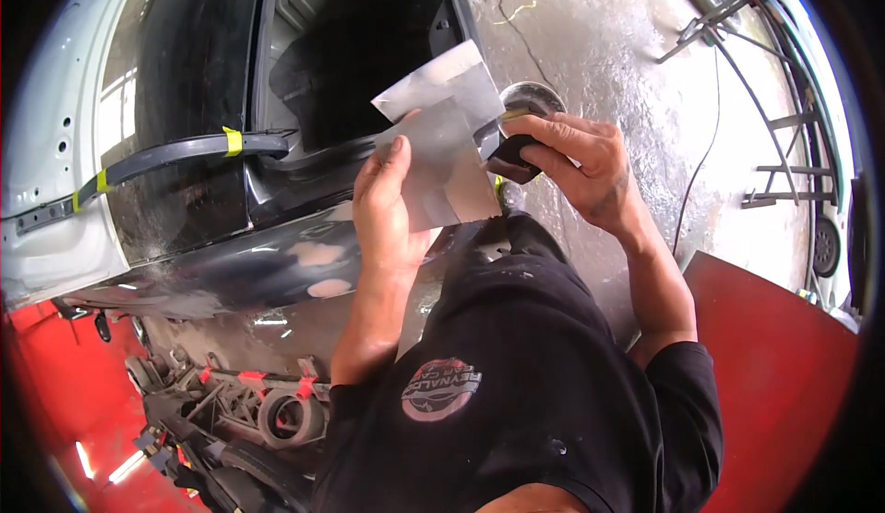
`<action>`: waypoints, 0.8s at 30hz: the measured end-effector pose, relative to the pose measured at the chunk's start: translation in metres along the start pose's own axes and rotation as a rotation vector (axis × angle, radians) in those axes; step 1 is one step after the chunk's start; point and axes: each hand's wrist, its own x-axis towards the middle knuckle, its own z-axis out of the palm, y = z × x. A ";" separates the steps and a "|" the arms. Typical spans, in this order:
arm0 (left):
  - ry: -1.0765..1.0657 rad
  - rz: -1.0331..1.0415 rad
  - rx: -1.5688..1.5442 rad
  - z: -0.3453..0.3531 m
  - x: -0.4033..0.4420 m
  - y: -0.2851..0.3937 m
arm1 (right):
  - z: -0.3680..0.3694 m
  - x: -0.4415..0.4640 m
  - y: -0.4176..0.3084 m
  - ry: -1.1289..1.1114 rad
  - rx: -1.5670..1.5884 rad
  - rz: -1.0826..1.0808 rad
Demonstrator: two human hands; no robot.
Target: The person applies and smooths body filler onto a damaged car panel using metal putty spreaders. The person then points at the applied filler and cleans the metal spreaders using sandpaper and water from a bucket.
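Left of the grey sheet [441,167], the left hand [382,190] holds its edge, thumb on top. The sheet lies between the hands, long axis pointing away from the black shirt [544,356]. Right of it, a dark block [513,160] (touching it, I can't tell) is pinched by the right hand [587,167].

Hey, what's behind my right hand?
Partly visible: a round rimmed item, with shiny floor beyond. Your right hand hides part of that item, plus anything directly behind.
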 end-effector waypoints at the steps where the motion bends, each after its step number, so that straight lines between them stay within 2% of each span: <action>1: 0.017 0.018 0.004 -0.001 0.000 0.002 | 0.001 -0.002 0.002 -0.016 -0.025 0.023; 3: 0.048 0.050 0.013 -0.005 0.000 0.009 | 0.003 -0.008 0.005 -0.044 -0.076 0.074; 6: 0.081 0.207 0.008 -0.007 0.006 0.014 | 0.014 -0.011 -0.003 0.162 0.472 0.403; 7: 0.105 0.244 0.014 -0.006 0.007 0.015 | 0.015 -0.011 0.002 0.233 0.583 0.449; 10: 0.135 0.325 -0.010 0.000 0.005 0.013 | 0.031 -0.013 0.007 0.378 0.858 0.482; 12: 0.125 0.344 -0.007 0.003 0.003 0.008 | 0.044 -0.014 -0.004 0.460 0.958 0.403; 14: 0.118 0.346 -0.006 0.006 0.000 0.003 | 0.048 -0.021 -0.010 0.426 0.764 0.381; 17: 0.113 0.354 0.001 0.012 -0.003 -0.003 | 0.056 -0.027 -0.018 0.491 0.372 0.269; 20: 0.119 0.378 -0.002 0.014 -0.002 -0.009 | 0.045 -0.028 -0.038 0.358 0.042 0.143; 24: 0.133 0.411 0.020 0.012 -0.003 -0.010 | 0.049 -0.026 -0.027 0.368 -0.042 -0.121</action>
